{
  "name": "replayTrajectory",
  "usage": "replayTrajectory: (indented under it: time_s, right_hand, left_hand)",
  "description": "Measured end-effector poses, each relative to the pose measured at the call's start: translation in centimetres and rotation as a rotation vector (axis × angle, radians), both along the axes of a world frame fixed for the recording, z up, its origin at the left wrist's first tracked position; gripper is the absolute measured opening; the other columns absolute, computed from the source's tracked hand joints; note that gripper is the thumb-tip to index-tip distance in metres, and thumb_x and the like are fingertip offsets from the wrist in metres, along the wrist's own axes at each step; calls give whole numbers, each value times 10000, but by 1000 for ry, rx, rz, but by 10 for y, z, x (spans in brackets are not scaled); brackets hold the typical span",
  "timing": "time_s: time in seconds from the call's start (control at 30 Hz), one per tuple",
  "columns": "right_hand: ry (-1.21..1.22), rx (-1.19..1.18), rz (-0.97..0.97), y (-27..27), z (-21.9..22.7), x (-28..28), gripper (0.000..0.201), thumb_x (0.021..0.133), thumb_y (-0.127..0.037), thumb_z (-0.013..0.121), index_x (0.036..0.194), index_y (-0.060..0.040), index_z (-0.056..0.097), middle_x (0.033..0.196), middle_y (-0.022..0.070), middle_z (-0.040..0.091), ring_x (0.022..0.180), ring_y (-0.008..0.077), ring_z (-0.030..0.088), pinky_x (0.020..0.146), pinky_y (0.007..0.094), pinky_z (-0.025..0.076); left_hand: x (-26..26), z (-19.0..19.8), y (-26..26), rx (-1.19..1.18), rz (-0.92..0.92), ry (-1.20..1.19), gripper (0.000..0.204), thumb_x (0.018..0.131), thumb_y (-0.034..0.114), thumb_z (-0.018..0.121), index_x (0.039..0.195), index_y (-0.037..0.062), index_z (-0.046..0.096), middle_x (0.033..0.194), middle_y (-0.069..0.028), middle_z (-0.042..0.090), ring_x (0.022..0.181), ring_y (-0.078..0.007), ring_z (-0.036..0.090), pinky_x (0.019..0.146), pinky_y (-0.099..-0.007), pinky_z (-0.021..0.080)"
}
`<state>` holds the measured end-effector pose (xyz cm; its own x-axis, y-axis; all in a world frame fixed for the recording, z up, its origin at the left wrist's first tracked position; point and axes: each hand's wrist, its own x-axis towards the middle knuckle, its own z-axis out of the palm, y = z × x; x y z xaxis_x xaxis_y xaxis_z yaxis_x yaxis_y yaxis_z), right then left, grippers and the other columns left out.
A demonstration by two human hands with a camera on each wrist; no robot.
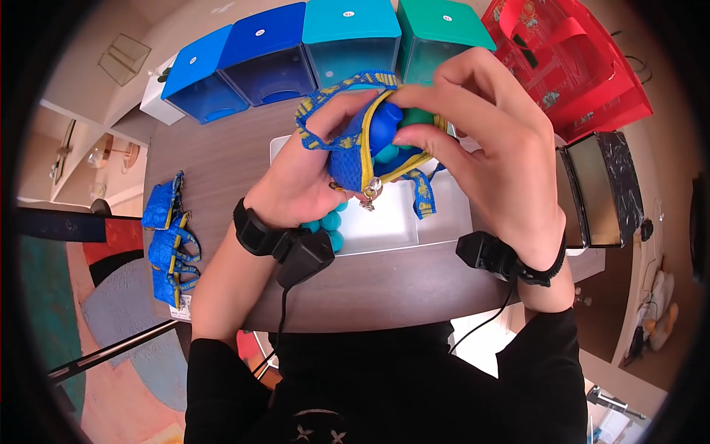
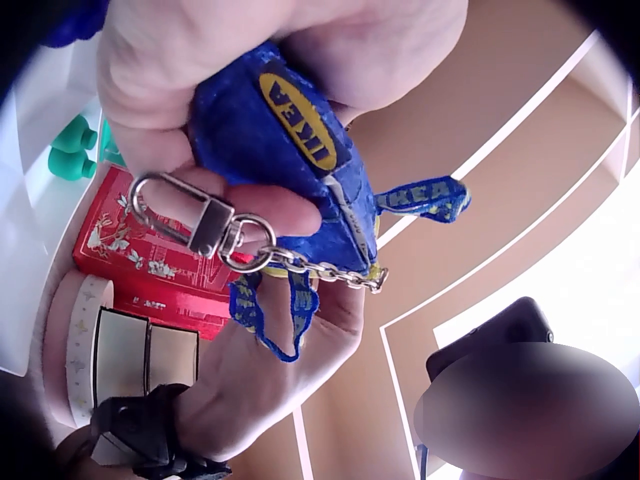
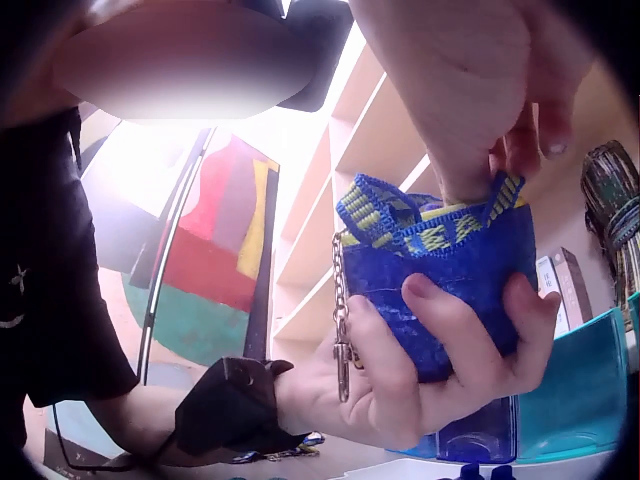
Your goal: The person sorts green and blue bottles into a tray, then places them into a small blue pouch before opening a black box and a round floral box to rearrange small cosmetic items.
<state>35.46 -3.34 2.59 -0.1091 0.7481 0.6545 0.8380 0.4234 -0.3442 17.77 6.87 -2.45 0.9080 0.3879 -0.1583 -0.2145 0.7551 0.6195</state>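
Observation:
My left hand [image 1: 292, 181] grips a small blue pouch [image 1: 344, 170] with yellow zip edging, woven handles and an IKEA label, which shows in the left wrist view. Its mouth gapes toward my right hand [image 1: 506, 148], whose thumb and index finger reach inside and pinch a smooth blue knobbed piece [image 1: 386, 124]. Beside that piece sit a dark green one [image 1: 418, 117] and some teal ones [image 1: 386, 154]. From the pouch's corner hangs a chain with a metal clasp [image 2: 210, 225]. In the right wrist view the left fingers [image 3: 450, 310] wrap round the pouch, and its rim hides the right fingertips.
Below the hands lies a white divided tray [image 1: 444, 218] with several teal pieces [image 1: 334, 238] at its left. More blue pouches [image 1: 163, 248] lie at the table's left. Lidded bins [image 1: 262, 55] line the back, near a red bag [image 1: 592, 89]. A black marbled box [image 1: 617, 185] stands right.

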Motion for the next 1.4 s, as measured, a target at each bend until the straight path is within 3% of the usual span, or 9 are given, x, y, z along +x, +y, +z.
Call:
replayTrajectory:
  time_s: [0.1,0.2,0.37,0.43,0.57,0.63,0.87,1.0,1.4]
  right_hand:
    - [17,14,38,2,1,-1,346,683,-25,818,1014,-67,727,902,45,528,732,181,556,626,301,476]
    - [-45,-20,111,3,2,0,361,680,-36,813,1027,-70,718,898,52,544,775,199,574,662,317,489]
    - [-109,48,179,8,5,11,295,689,-89,810,965,-47,715,912,60,562,868,231,570,755,351,492]
    - [-86,43,190,10,5,13,285,697,-103,808,962,-47,721,930,64,558,874,232,564,759,346,487]
    - [108,-102,247,9,2,13,255,725,-123,799,965,-57,744,985,76,538,890,239,539,767,340,473]
    - [3,-49,209,13,-3,14,245,733,-114,795,969,-63,750,995,78,528,896,239,534,767,340,471]
    - [-114,9,59,6,5,12,291,692,-59,817,976,-66,757,930,53,530,855,210,525,727,319,463]
    - [-106,22,17,7,4,18,282,692,-42,807,967,-62,751,872,38,536,792,196,523,691,305,454]
    - [-147,-48,20,5,3,18,233,732,44,767,949,-40,748,870,55,541,796,188,566,670,297,490]
  left_hand:
    - [-1,-13,6,-104,-44,-199,358,1029,333,506,1248,59,578,1089,-74,694,895,-174,715,623,-328,615]
    - [-1,-14,4,-127,-18,-211,335,1023,307,527,1237,58,589,1105,-76,693,927,-176,712,668,-301,617]
    - [-2,-7,5,-100,-42,-195,322,1025,309,525,1218,64,605,1090,-78,697,917,-187,709,673,-305,610]
    - [1,-4,3,-65,65,2,359,1059,371,397,1187,81,565,1040,-122,647,802,-213,634,416,-271,399]
    - [-1,-3,0,-58,46,-38,361,1053,366,419,1205,70,559,1079,-147,651,852,-235,653,404,-273,400]
    - [11,29,-21,-83,376,372,363,1047,358,440,1236,69,552,1104,-138,651,864,-241,652,418,-279,413]
    - [4,4,-6,-86,113,-21,322,1039,336,457,1195,96,604,1028,-81,682,708,-179,624,443,-282,401]
    - [14,32,-18,-148,320,311,300,1031,317,490,1196,93,604,1021,-91,683,667,-203,630,460,-289,442]
    - [7,3,-8,-126,124,98,347,1036,365,455,1220,98,579,1022,-115,677,696,-226,629,421,-288,416]
